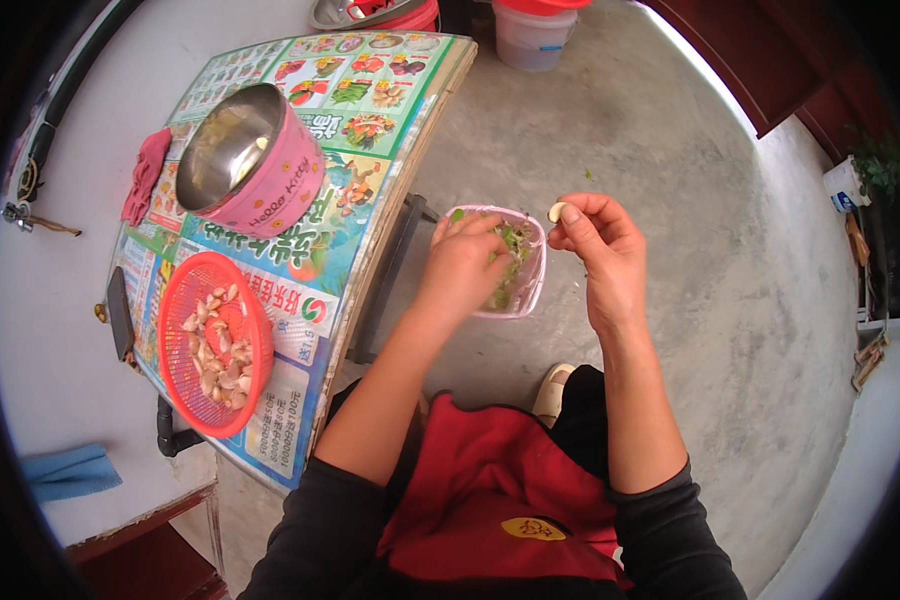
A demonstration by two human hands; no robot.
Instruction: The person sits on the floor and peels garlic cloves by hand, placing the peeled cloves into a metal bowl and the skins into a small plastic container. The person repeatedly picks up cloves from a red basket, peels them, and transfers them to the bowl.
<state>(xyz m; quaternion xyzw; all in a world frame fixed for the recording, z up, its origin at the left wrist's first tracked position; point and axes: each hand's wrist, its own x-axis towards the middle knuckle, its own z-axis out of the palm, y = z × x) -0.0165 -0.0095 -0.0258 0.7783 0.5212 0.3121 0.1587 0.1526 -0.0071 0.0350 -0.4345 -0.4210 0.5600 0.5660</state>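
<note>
My right hand (pixel 607 251) pinches a pale peeled garlic clove (pixel 557 212) between thumb and forefinger, to the right of a pink-rimmed waste bin (pixel 534 289). Above the left side of that bin is my left hand (pixel 465 262), its fingers loosely curled; the palm side is hidden. Green leafy scraps and peelings (pixel 520 244) lie inside the bin. On the table at left, a red plastic basket (pixel 171 345) contains several unpeeled garlic cloves (pixel 221 360). Beyond it stands a pink-sided steel bowl (pixel 289 184) with a few pale pieces in it.
A printed sheet covers the table (pixel 330 300), whose edge runs beside my left arm. On it are a red cloth (pixel 148 174) and a dark flat object (pixel 120 311). A white bucket (pixel 529 37) stands on the concrete floor (pixel 690 225). A blue cloth (pixel 71 472) is at lower left.
</note>
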